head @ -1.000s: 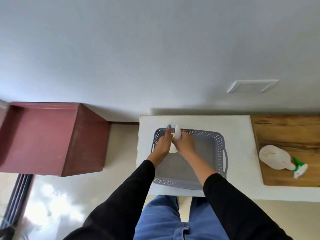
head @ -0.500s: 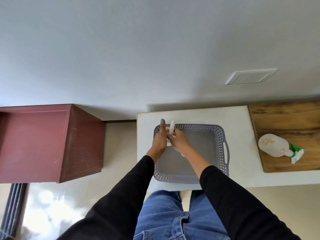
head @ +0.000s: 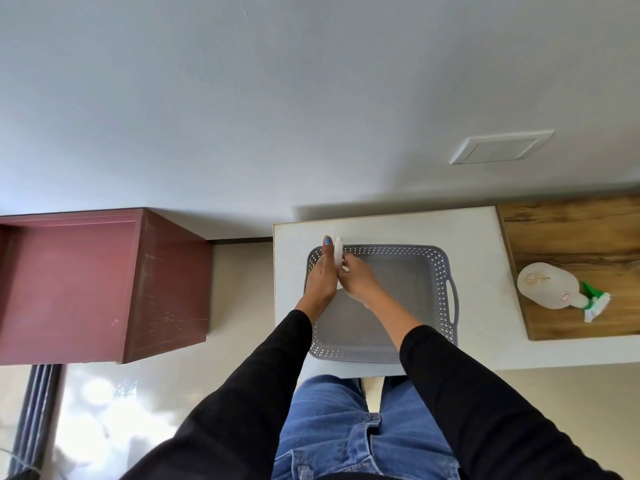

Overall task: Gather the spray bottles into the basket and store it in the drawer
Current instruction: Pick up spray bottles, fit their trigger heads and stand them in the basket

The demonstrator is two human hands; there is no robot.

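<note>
A grey perforated basket (head: 426,271) with side handles sits on the white table (head: 485,237) in front of me. Over its far left corner I hold a small white spray bottle (head: 338,251) upright between both hands. My left hand (head: 320,282) presses flat against its left side, fingers pointing away. Wrapped around its right side are the fingers of my right hand (head: 358,282). The bottle's lower part is hidden behind my hands. A second, larger translucent spray bottle (head: 550,285) with a green and white trigger lies on its side on the wooden surface (head: 571,237) at the right.
A dark red cabinet (head: 104,282) stands to the left of the table, with a gap of pale floor (head: 239,299) between them. A white wall (head: 311,116) runs behind both. My legs in blue jeans are at the table's near edge.
Both hands and the small bottle have shifted slightly left, toward the basket's far left corner. The grip on the bottle is unchanged.
</note>
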